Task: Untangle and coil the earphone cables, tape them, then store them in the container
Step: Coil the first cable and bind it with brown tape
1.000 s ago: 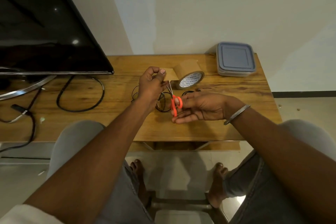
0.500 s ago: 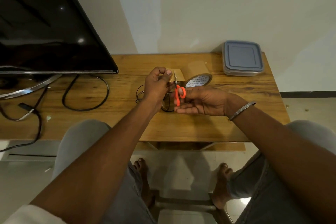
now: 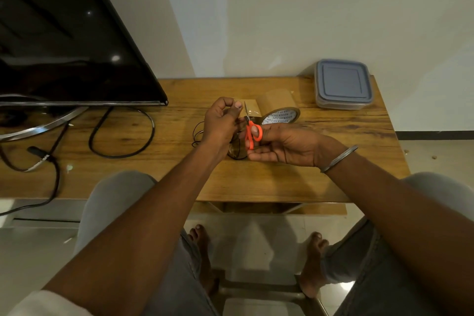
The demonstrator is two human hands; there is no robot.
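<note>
Over the wooden table (image 3: 282, 182), left hand (image 3: 221, 123) fingers pinch the tape strip (image 3: 252, 108); right hand (image 3: 284, 145) fingers grip orange scissors (image 3: 252, 133).

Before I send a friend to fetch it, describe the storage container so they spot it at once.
On the wooden table, go to the far right corner by the wall. The container sits there: a square clear plastic box with a grey-blue lid on, beyond the brown tape roll.
</note>
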